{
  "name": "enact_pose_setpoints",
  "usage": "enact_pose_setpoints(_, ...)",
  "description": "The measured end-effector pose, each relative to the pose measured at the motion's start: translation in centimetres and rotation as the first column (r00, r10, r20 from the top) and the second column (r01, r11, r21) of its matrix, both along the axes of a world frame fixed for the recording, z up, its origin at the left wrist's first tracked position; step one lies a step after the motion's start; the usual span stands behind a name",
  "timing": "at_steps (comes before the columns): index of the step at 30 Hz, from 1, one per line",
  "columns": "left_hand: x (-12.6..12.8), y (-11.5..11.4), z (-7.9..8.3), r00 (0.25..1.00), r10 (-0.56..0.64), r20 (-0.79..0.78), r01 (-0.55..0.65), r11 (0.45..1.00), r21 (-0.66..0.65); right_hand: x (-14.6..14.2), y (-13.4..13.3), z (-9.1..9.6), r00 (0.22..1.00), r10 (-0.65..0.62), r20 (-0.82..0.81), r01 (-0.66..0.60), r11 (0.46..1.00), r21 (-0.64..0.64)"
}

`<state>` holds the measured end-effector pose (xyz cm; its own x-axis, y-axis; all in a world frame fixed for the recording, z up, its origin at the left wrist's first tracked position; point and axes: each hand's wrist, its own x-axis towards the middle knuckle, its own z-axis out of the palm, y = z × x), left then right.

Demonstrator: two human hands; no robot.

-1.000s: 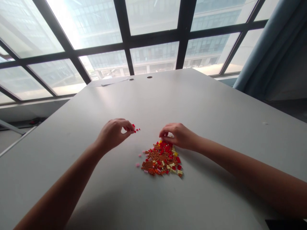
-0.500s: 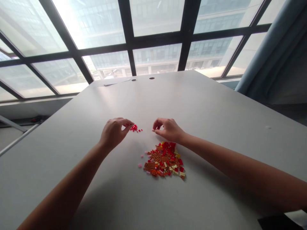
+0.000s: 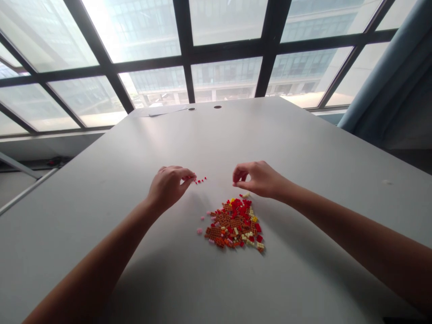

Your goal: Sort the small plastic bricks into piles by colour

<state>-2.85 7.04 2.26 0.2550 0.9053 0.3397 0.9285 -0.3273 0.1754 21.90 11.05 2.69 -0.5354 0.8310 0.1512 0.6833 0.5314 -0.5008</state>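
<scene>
My left hand [image 3: 171,185] hovers at the small group of tiny red bricks [image 3: 199,181], thumb and fingertips pinched together. Some red shows right at those fingertips, but I cannot tell whether a brick is between them. My right hand [image 3: 259,179] is above the table just behind the big pile, its fingers curled and the index tip meeting the thumb. What it pinches, if anything, is too small to see. The brick pile [image 3: 232,222] holds brown, red, orange, cream, yellow and pink toy bricks. A cream brick [image 3: 246,195] lies under my right hand.
All of this is on a white table [image 3: 135,157]. Pink bricks [image 3: 199,231] lie loose left of the pile. A sheet of paper [image 3: 162,110] is at the far edge beside two round holes. Windows stand behind, and a blue curtain [image 3: 381,103] hangs at the right.
My right hand has moved right, uncovering a cream brick behind the pile. My left hand has shifted slightly right and now hides most of the tiny red bricks. The view has tilted a little.
</scene>
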Motion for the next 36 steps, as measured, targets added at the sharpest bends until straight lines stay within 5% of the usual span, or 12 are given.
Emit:
enact_pose_setpoints(7,0.6,-0.5,0.1,0.990,-0.144,0.002,0.144,0.985,-0.092,1.5,-2.0,-0.4,0.976,-0.009,0.216,0.021,0.998,-0.053)
enact_pose_setpoints(11,1.3,-1.1,0.4,0.931,-0.343,0.123,0.364,0.885,-0.291,1.3,-2.2,-0.6,0.973,0.008,0.229,0.000,0.999,-0.036)
enact_pose_setpoints(15,1.9,-1.8,0.9,0.898,-0.401,0.180,0.439,0.828,-0.348,1.4,-2.4,-0.5,0.993,-0.008,0.119,0.010,1.000,-0.015)
enact_pose_setpoints(22,3.2,-2.2,0.7,0.917,-0.377,0.131,0.399,0.862,-0.313,1.3,-2.5,-0.6,1.000,-0.016,-0.026,0.016,1.000,-0.016)
enact_pose_setpoints(36,4.0,-2.4,0.2,0.935,-0.343,0.084,0.349,0.859,-0.374,1.5,-1.9,-1.4,0.989,0.144,0.041,-0.146,0.988,0.055)
